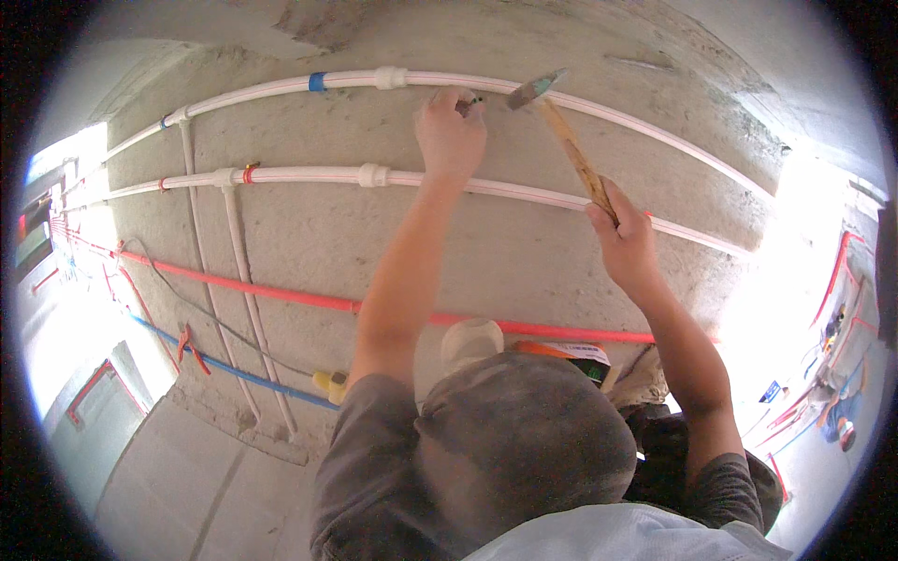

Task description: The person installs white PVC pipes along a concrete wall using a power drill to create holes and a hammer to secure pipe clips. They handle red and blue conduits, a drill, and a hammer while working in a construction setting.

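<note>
Knees in grey trousers [524, 449] crouch nearest; beyond, right hand [625, 245] clamps hammer [566, 131], left hand [451, 131] pinches a small fastener [475, 100] at the upper white pipe [281, 89]. A glancing blow could strike fingers or dent pipe.

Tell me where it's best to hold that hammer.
Grip the hammer low on its wooden handle, from the right, as the right hand does. The head points up-left toward the left hand at the upper white pipe, so a low grip gives swing.
</note>
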{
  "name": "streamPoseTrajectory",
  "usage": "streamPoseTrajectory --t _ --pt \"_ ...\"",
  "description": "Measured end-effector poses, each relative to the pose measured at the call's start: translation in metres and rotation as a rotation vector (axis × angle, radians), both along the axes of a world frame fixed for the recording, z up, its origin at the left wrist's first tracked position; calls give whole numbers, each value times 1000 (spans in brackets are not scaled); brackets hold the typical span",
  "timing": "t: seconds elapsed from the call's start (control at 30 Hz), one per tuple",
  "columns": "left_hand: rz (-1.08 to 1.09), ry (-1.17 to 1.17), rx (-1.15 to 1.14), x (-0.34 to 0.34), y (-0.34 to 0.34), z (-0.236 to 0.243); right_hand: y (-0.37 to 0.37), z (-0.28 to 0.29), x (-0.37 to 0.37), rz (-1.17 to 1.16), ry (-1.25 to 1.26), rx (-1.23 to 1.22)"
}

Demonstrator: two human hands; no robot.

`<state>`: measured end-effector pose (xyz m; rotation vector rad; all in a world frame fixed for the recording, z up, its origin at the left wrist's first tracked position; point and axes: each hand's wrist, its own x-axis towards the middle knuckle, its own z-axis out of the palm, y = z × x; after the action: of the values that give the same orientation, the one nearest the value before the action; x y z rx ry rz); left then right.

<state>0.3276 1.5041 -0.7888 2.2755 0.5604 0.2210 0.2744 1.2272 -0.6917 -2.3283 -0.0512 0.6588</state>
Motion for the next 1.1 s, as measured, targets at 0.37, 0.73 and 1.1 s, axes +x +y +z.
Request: streamPoseTrajectory --t 0.37,0.73,1.1 --pt "-40 -25 254 9 -7 -1 12 -11 11 184 -361 20" --pt "18 -115 5 -2 39 11 26 2 20 249 -603 78" --pt "-198 -145 -25 -112 13 95 17 -14 22 297 -335 -42"
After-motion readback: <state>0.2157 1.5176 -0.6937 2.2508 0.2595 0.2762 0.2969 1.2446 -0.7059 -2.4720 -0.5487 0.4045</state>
